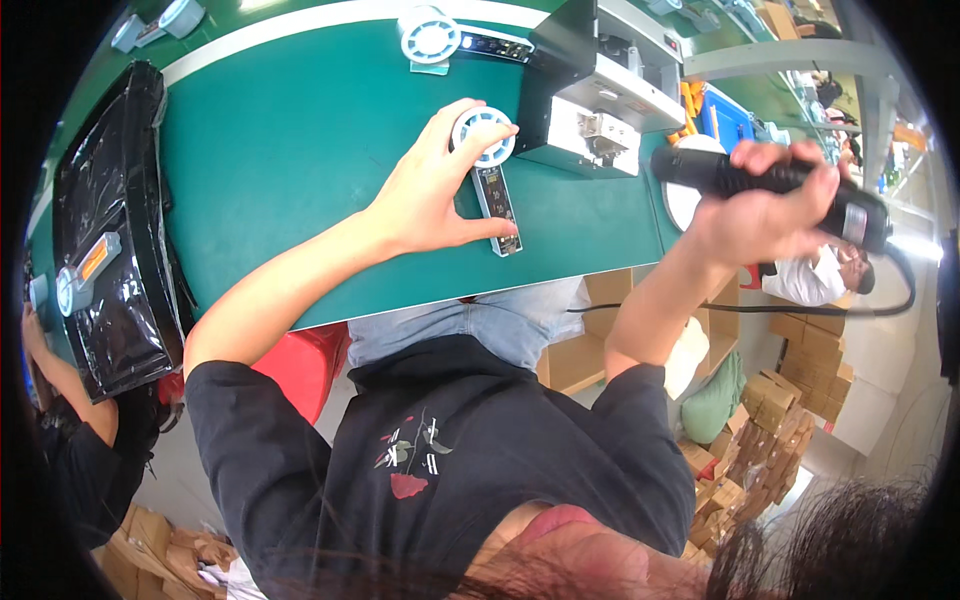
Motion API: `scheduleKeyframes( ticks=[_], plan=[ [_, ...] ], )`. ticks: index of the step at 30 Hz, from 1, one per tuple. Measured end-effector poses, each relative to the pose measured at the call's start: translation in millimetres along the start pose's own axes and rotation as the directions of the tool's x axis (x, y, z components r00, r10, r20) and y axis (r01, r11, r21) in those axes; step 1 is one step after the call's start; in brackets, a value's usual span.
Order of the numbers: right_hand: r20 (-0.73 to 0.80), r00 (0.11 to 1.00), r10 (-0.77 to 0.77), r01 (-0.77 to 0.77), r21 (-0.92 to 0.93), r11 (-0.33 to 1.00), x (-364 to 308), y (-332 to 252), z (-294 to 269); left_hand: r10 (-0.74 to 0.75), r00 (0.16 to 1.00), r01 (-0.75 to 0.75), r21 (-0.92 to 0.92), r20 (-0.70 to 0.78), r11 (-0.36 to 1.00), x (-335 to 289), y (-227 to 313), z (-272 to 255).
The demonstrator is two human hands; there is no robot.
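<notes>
On the green tabletop (270, 200), my left hand (425, 190) grips a small handheld fan (495, 205). Its round white head is under my thumb and fingers, and another fingertip touches the far end of the narrow handle. The handle shows dark circuit parts inside. To the right, raised beside the table edge, my right hand (770, 205) is wrapped round a black electric screwdriver (695, 170), which lies nearly level with its tip toward the left. A black cable (840, 311) loops down from its rear end.
A black-and-white machine (590, 125) stands at the table's back right, with a second fan (432, 40) beside it. At left, a black plastic-wrapped tray (120, 320) carries another fan (90, 270). Cardboard boxes (770, 400) are stacked at right. Other people sit at both sides.
</notes>
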State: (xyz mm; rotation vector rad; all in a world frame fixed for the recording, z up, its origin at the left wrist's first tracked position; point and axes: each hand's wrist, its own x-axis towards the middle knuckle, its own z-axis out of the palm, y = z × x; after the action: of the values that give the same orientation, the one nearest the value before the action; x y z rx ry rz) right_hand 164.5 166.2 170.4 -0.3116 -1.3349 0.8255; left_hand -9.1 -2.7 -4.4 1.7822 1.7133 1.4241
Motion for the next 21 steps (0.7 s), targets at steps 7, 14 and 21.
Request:
scheduleKeyframes(
  ticks=[7, 14, 21],
  plan=[
    [0.082, 0.994, 0.066, -0.067, 0.009, 0.998, -3, 14, 13, -0.01, 0.998, 0.011, -0.015, 0.058, 1.0, 0, 2, -1],
    [0.098, 0.986, 0.136, -0.143, 0.077, 0.987, -60, -17, 28, 0.011, 1.0, -0.01, -0.007, 0.016, 1.0, -4, -3, 5],
    [0.135, 0.979, 0.156, -0.174, 0.134, 0.976, -74, -12, 75, -0.001, 0.999, 0.003, -0.029, 0.047, 1.0, -5, -1, 1]
  ],
)
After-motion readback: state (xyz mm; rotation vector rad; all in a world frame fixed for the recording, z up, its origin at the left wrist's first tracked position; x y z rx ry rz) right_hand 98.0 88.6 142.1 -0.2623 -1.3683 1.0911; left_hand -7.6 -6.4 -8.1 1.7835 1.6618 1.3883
